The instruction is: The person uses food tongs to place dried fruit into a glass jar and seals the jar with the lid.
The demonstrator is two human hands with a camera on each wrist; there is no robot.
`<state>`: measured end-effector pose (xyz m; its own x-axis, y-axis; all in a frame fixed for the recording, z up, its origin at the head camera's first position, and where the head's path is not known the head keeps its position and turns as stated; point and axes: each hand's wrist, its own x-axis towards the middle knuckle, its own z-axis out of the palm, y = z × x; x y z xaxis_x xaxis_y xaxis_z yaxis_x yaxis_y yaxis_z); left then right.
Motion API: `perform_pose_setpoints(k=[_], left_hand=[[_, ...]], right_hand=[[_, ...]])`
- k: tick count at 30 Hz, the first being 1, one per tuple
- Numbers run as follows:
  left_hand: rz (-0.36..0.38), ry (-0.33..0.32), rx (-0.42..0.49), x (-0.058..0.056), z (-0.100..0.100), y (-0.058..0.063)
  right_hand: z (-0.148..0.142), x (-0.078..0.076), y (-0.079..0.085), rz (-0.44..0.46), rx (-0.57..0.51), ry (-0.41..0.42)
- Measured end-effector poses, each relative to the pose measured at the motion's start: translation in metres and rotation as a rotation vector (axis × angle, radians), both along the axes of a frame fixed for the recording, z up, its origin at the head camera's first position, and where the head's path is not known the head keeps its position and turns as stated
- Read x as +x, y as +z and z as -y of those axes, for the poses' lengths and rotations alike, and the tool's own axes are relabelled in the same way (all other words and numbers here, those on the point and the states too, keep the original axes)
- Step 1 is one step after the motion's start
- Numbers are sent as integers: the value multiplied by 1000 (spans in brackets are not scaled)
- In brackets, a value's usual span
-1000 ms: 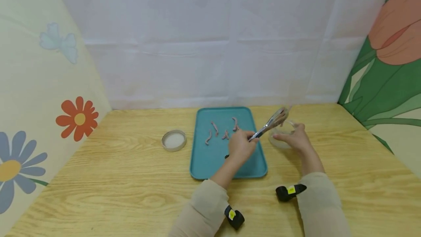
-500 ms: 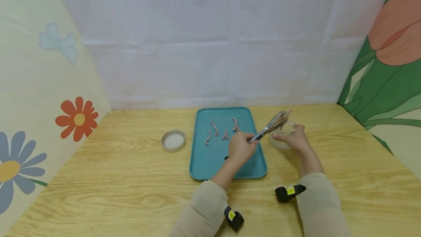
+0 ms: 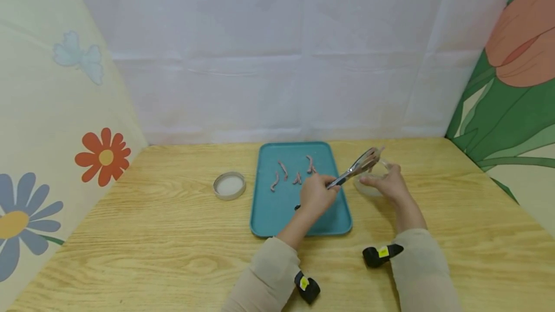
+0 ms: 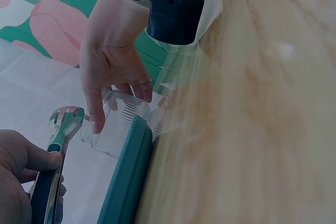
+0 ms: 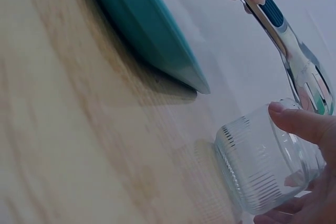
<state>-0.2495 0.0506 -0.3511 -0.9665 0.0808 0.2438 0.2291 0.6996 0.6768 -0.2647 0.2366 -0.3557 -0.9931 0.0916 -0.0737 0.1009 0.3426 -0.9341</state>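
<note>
Evidently I have the left hand (image 3: 318,194) clamped round the tongs (image 3: 353,166), their head close to the jar's (image 5: 252,156) rim. Thumb and fingers of the right hand (image 3: 390,184) curl round that jar, just beside the tray (image 3: 277,220). Pink strips (image 3: 275,182) lie on the tray; whether the tongs pinch one, I can't tell. I judge the step to be loading the jar; the next move calls for centring the tongs and keeping the jar steady.
</note>
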Motion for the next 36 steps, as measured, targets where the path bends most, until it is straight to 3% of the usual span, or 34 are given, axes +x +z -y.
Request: perform_pose_setpoints(k=[2, 7, 14, 24, 36], left_hand=[[4, -2, 4, 0, 1, 0], [7, -9, 7, 0, 2, -1], [35, -6, -3, 1, 2, 1], [33, -16, 7, 3, 3, 2], [33, -28, 6, 4, 5, 7]], right_hand=[[0, 0, -1, -4, -2, -1], [-9, -15, -24, -46, -16, -14], [-2, -5, -10, -22, -7, -31], [-22, -34, -50, -54, 40, -40], [-21, -34, -49, -64, 31, -40]])
